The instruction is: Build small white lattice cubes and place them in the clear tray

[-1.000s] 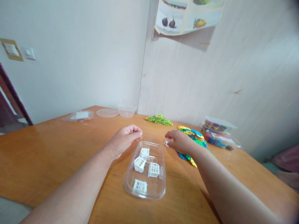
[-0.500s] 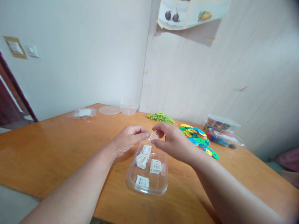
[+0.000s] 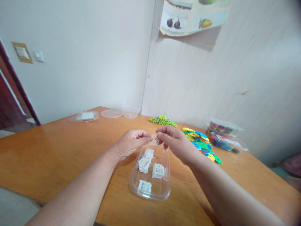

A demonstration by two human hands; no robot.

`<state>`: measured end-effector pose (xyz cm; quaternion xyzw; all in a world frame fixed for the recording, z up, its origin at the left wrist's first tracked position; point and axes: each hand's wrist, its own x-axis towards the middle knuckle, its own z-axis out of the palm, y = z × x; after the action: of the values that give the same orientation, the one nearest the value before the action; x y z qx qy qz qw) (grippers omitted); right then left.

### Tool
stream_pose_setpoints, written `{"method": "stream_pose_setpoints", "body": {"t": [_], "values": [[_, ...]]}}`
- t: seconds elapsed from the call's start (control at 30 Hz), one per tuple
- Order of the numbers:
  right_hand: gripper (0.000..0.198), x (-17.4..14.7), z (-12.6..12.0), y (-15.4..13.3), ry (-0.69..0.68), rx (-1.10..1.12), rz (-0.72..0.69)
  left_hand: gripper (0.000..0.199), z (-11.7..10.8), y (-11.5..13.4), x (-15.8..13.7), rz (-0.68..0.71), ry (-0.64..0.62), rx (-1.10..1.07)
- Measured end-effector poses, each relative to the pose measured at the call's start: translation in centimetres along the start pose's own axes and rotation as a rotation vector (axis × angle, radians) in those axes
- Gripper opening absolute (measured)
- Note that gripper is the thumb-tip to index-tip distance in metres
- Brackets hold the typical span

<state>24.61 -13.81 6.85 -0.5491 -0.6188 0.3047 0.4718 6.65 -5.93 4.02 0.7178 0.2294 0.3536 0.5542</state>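
Between my fingertips is a small white plastic lattice piece (image 3: 154, 140), held up over the far end of a clear plastic tray (image 3: 162, 197). My left hand (image 3: 131, 142) pinches its left side with thumb and forefinger. On the other side, my right hand (image 3: 174, 141) grips its right edge, fingers curled. Inside the tray lie several stacks of similar white lattice pieces: one stack (image 3: 158, 170) at the right, one (image 3: 144, 165) at the left touching a smaller one (image 3: 149, 153), and one (image 3: 144, 186) at the near end.
Past my right hand is a pile of coloured plastic discs (image 3: 202, 142). Green pieces (image 3: 162, 121) lie heaped near the wall. Lidded boxes (image 3: 224, 133) stand at the right. A clear tub (image 3: 131, 112), a round lid (image 3: 112, 113) and a clear package (image 3: 84, 116) are at the back left.
The lattice piece has turned and tilted between my fingers. My right thumb has come up and closed on the piece's right edge. The view has shifted slightly.
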Motion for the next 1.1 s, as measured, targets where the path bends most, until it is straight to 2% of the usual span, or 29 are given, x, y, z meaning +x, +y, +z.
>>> {"method": "stream_pose_setpoints", "body": {"t": [0.1,0.2,0.3,0.43,0.63,0.97,1.1], "values": [[0.017,0.17,-0.02,-0.03,-0.028,0.267,0.161,0.021,-0.01,-0.02,0.03,0.035,-0.005,0.001],[0.013,0.02,0.15,-0.01,-0.119,0.428,0.265,0.023,-0.03,-0.06,0.04,0.073,0.002,0.019],[0.016,-0.18,0.35,-0.01,-0.193,0.553,0.296,0.023,-0.05,-0.05,0.05,0.095,0.022,0.023],[0.026,-0.24,0.55,-0.07,-0.183,0.636,0.285,0.021,0.03,0.14,-0.04,0.085,0.015,-0.015],[0.027,-0.14,0.67,0.11,-0.083,0.518,0.213,0.019,-0.01,0.55,-0.21,0.009,0.043,-0.005],[0.024,0.1,0.6,0.5,-0.048,0.38,0.149,0.014,-0.13,0.62,-0.14,0.029,0.1,0.034],[0.019,0.2,0.67,0.83,0.039,0.202,0.068,0.013,-0.2,0.24,0.02,0.032,0.121,0.033]]}}
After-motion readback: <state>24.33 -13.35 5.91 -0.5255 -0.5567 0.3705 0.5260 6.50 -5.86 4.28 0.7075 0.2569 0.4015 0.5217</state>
